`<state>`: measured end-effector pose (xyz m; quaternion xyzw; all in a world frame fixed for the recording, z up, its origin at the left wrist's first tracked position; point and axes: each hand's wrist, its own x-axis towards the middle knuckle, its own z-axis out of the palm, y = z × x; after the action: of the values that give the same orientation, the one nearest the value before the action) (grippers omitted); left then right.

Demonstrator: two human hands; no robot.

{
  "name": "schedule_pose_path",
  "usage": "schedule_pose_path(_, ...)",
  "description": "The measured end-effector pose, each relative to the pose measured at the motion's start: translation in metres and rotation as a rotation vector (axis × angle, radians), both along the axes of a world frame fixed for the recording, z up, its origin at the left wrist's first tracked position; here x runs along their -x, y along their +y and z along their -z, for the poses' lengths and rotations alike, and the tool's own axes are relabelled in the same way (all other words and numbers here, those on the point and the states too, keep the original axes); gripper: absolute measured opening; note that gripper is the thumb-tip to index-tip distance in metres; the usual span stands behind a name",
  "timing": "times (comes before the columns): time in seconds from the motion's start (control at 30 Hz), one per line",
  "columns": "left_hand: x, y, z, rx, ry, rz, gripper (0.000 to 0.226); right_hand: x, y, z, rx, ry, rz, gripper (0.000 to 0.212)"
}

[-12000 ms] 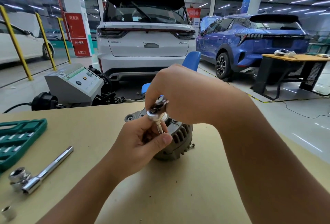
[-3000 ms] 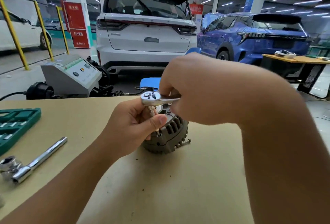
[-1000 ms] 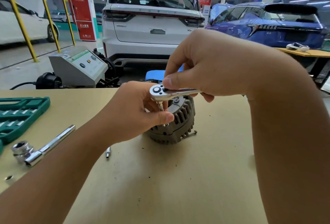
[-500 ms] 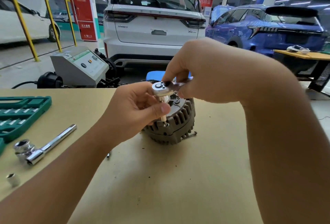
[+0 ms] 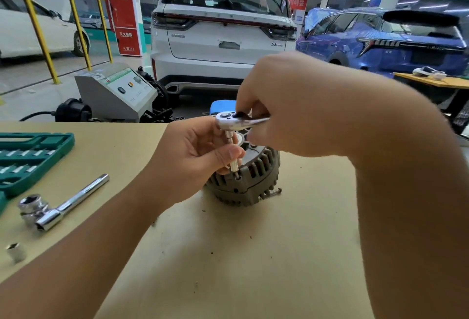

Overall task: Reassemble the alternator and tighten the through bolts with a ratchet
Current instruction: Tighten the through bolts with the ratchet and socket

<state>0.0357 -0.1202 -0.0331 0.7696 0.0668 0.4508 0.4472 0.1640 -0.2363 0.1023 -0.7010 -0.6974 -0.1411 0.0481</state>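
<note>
A grey finned alternator [image 5: 250, 179] stands on the tan table [image 5: 228, 255] in mid view. Above its near rim a small chrome ratchet [image 5: 228, 120] sits level, its socket extension [image 5: 233, 163] running down to a through bolt at the housing edge. My right hand [image 5: 291, 110] grips the ratchet handle, which it hides. My left hand [image 5: 195, 156] pinches the extension between thumb and fingers. One bolt end [image 5: 276, 191] sticks out at the alternator's lower right.
A green socket case [image 5: 28, 158] lies at the table's left edge. Next to it are a chrome breaker bar with a large socket [image 5: 58, 208] and a loose small socket [image 5: 15, 251]. A grey test machine [image 5: 116, 90] and parked cars stand beyond the table.
The ratchet handle has swung a little toward the right under my right hand since half a second ago. My left hand keeps its pinch on the extension. The alternator has stayed put.
</note>
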Motion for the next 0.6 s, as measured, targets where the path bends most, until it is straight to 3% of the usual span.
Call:
schedule_pose_path(0.2, 0.0032, -0.0013, 0.0003, 0.077, 0.034, 0.047, 0.011, -0.002, -0.0031, -0.005, -0.019, 0.102, 0.006, 0.042)
schedule_pose_path(0.37, 0.0, -0.007, 0.0027, 0.112, -0.028, 0.065, 0.008, 0.0019, -0.0037, -0.0049, 0.02, 0.062, -0.076, 0.028)
schedule_pose_path(0.5, -0.0019, -0.0065, 0.0013, 0.067, -0.032, 0.039, 0.008, -0.0011, -0.0062, -0.0084, 0.056, 0.045, -0.096, 0.04)
schedule_pose_path(0.6, -0.0013, -0.0044, 0.0011, 0.066, -0.014, 0.087, 0.006, -0.0058, 0.0014, -0.0037, -0.029, 0.123, -0.069, 0.041)
